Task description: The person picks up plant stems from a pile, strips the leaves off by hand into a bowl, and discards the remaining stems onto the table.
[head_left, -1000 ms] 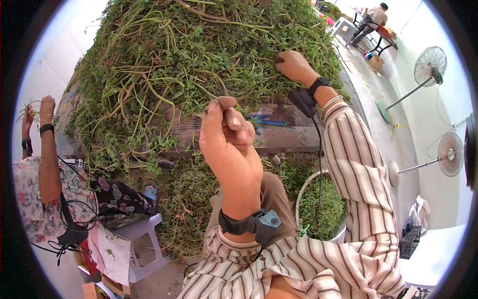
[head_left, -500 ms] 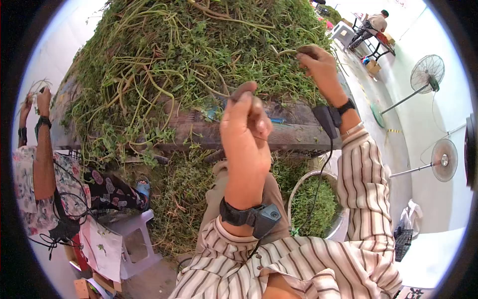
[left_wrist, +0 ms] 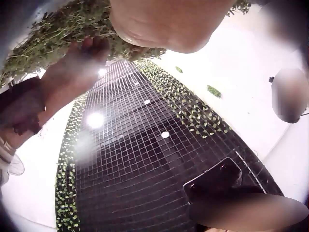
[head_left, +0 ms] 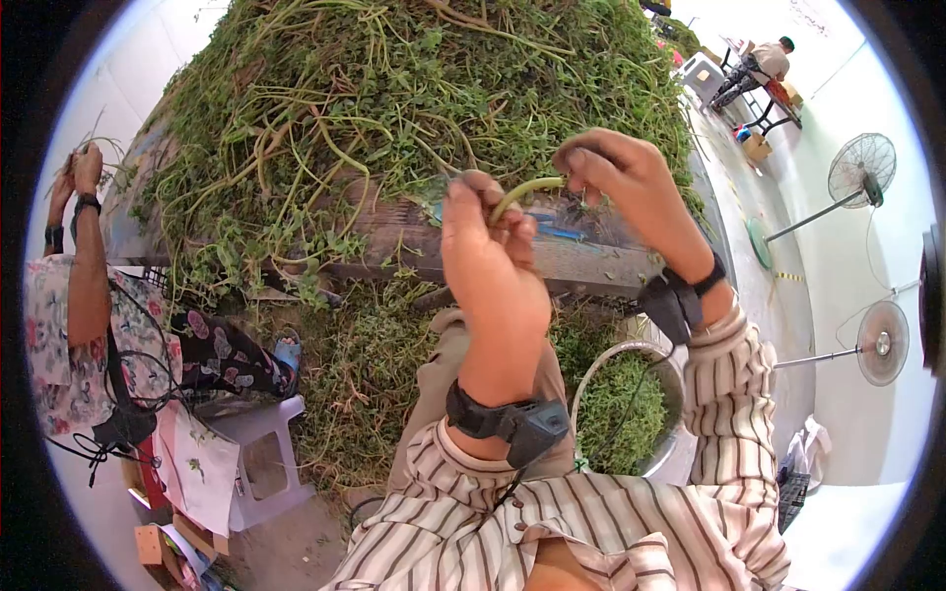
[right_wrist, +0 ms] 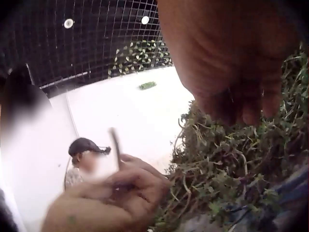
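Note:
A thick green stem (head_left: 532, 185) curves between the two hands in the head view, in front of the leafy heap (head_left: 414, 98). Its lower end is pinched by the left hand (head_left: 498, 286), thumb and fingers together. The right hand (head_left: 641, 197) grips the upper end at its fingertips. In the right wrist view a stem (right_wrist: 115, 145) sticks up from the left hand (right_wrist: 111, 198), while the right hand (right_wrist: 227, 58) hangs over the greens with its fingertips in shadow. The left wrist view shows the left hand (left_wrist: 164, 21) only in part.
The board's front edge (head_left: 434, 268) runs below the heap. A round basin (head_left: 581, 389) of greens stands by the knees, with loose greens (head_left: 345, 404) on the floor. At left sits another person (head_left: 108, 315) beside a plastic stool (head_left: 281, 473); fans (head_left: 880, 342) stand at right.
My right hand has come away from the heap with a stem and moved in toward the left hand. The left hand has shifted slightly right and now also holds that stem.

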A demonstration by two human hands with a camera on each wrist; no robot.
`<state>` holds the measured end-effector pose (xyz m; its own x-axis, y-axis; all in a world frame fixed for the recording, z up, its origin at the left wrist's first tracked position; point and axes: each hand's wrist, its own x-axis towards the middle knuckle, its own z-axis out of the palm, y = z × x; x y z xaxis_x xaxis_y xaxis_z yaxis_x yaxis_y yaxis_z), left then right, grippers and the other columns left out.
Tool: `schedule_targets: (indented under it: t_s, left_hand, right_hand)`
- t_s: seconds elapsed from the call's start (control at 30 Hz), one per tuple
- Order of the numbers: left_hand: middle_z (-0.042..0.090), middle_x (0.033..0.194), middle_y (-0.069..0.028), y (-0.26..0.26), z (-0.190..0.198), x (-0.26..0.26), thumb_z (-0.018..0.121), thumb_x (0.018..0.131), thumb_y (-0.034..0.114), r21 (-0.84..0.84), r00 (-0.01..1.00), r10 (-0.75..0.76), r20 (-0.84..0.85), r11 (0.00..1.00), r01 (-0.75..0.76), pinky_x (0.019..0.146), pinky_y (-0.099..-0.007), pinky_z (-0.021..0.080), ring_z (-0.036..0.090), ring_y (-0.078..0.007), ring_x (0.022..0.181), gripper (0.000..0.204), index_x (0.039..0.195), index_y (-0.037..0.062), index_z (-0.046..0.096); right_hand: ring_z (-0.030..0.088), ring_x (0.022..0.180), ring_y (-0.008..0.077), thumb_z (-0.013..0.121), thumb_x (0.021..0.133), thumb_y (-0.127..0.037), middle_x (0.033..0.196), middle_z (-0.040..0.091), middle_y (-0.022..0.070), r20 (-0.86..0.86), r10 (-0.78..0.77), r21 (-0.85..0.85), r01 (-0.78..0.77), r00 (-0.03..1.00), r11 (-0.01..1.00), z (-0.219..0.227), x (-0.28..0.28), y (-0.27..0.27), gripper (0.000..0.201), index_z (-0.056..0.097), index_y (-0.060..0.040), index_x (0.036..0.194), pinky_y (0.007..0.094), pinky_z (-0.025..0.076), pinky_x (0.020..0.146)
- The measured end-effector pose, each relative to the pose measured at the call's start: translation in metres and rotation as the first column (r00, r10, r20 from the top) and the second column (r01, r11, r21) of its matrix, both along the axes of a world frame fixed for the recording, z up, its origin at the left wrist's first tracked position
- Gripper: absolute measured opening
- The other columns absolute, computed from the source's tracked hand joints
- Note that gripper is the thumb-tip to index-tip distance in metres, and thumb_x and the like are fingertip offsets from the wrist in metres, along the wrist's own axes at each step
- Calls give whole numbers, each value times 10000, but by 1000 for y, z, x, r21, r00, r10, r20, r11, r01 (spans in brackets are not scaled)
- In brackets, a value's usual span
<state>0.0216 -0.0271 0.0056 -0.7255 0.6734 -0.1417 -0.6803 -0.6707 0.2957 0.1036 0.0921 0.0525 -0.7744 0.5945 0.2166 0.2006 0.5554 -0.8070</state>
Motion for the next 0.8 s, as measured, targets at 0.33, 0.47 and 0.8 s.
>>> schedule_targets:
  t_s: [0.33,0.47,0.8]
  left_hand:
    - [396,627,26,-8,4,-15,425,957,229,235,1000,-5,1,972,5,508,-232,323,326,-80,550,207,847,67,491]
    - [392,634,24,-10,4,-16,424,957,221,225,1000,-11,11,974,8,480,-221,310,316,-79,539,204,851,60,491]
    - [418,667,20,-13,1,-21,419,961,236,172,999,-46,13,984,43,478,-213,337,355,-74,555,216,886,54,508]
  right_hand:
    - [571,783,344,630,763,-367,733,568,163,499,-161,599,-204,852,775,-51,-89,23,381,568,8,795,418,464,684]
    - [565,795,358,593,760,-263,776,583,168,437,-172,602,-145,883,785,-61,-94,36,274,570,6,806,436,453,683]
    - [537,792,376,560,759,-189,780,552,182,181,-53,759,-105,982,643,-22,-70,52,198,563,6,793,451,428,692]
